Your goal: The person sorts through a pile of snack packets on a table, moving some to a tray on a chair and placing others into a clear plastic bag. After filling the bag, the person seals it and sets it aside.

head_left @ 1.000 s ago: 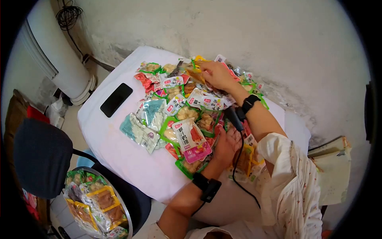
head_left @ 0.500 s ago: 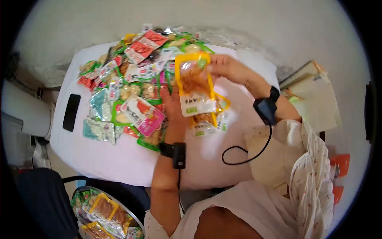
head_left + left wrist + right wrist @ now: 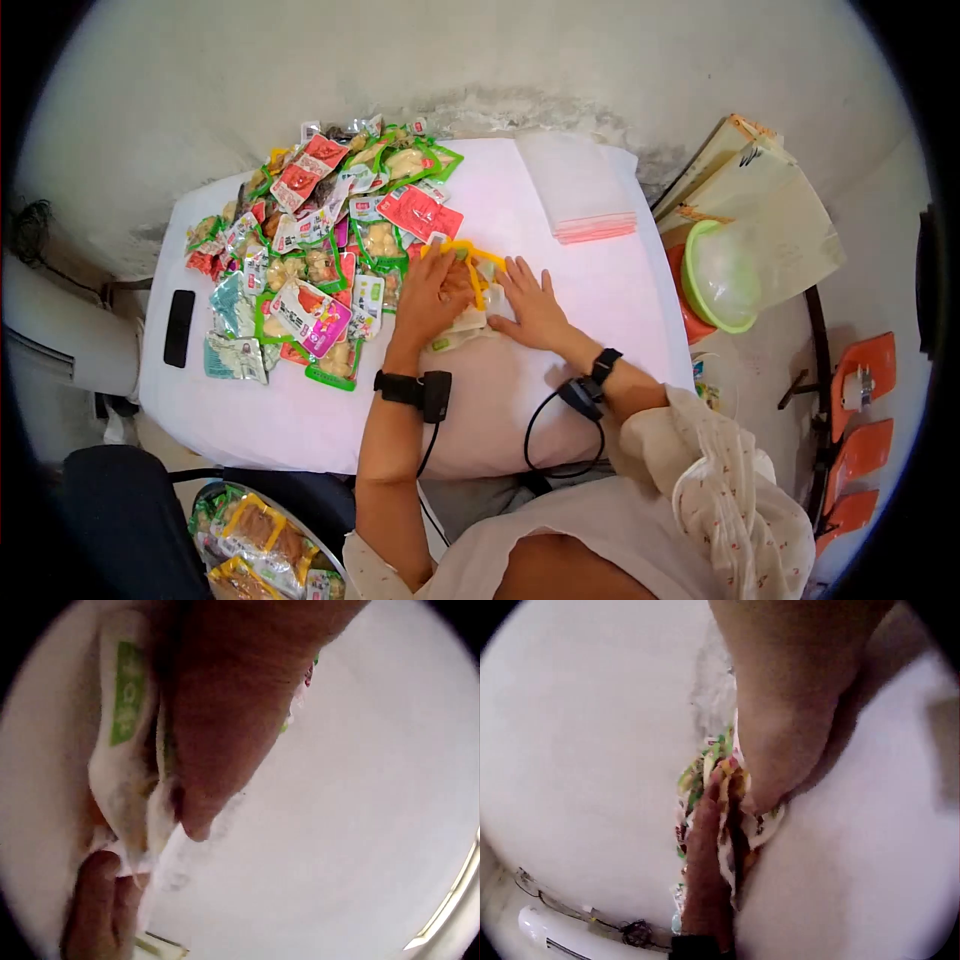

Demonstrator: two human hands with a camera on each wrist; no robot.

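Note:
Yellow-edged clear packets [image 3: 478, 285] of brown food lie on the white-covered table, overlapping, between my two hands. My left hand [image 3: 430, 300] rests over their left part with its fingers spread. At their right edge is my right hand [image 3: 535, 312], fingers extended and apart, fingertips right at the packet border. In the left wrist view the white back of a packet [image 3: 112, 780] with a green label stands beside my left hand [image 3: 225, 720], and the right hand's fingers [image 3: 94, 907] touch its lower end. My left hand partly hides the packets.
A big heap of mixed food packets [image 3: 300, 240] covers the table's left half, with a phone [image 3: 179, 328] beside it. Flat clear bags [image 3: 580, 190] lie at the back right. A bowl of packets [image 3: 265, 545] stands lower left; a green basin [image 3: 715, 275] is off the right edge.
My right hand reached into the back of the heap, then lifted a yellow-edged packet; that packet is now down with the other between my hands. My head view has shifted rightward.

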